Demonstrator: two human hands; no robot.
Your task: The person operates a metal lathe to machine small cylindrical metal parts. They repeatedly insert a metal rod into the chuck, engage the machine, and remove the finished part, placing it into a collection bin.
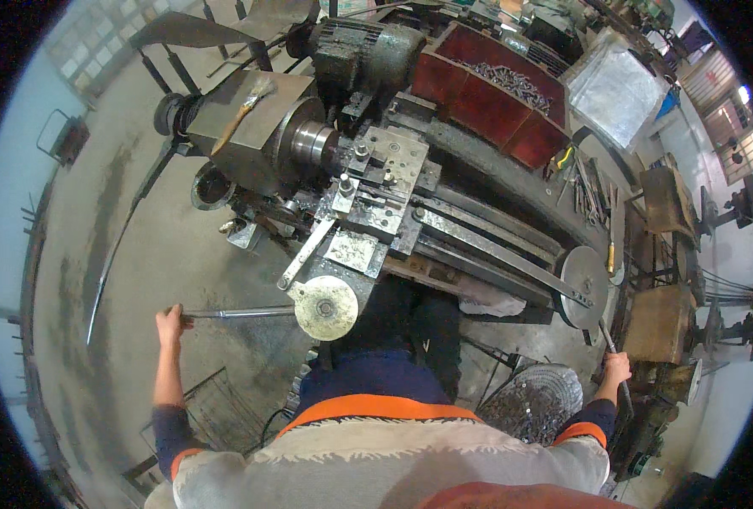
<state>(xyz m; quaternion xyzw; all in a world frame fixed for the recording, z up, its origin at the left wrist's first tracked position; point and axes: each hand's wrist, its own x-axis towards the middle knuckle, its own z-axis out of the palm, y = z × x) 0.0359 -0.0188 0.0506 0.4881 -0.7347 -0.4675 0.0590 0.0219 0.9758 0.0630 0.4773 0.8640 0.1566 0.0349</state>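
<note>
The person's left hand (170, 324) grips a straight silver metal rod (245, 313); the right hand (616, 368) clasps a slim grey metal lever (607, 337).

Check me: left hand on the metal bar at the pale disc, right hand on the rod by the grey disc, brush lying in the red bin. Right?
Not quite: the brush isn't in the red bin; the head view shows it lying on top of the grey housing. The left hand on its metal bar and right hand on its rod stand as you said.
</note>
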